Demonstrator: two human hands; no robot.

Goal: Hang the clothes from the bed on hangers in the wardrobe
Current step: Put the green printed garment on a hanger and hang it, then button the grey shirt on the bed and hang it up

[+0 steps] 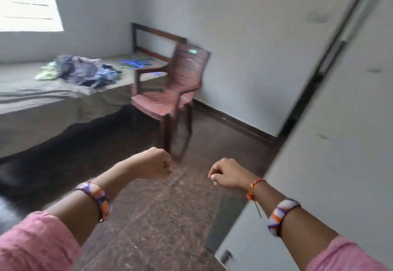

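My left hand point(152, 163) is curled into a fist in the lower middle of the frame and holds nothing. My right hand point(226, 174) beside it is curled up too, also holding nothing. The clothes point(81, 71) lie in a heap on the bed point(38, 105) at the upper left. The green label on the chair point(170, 92) is too blurry to read.
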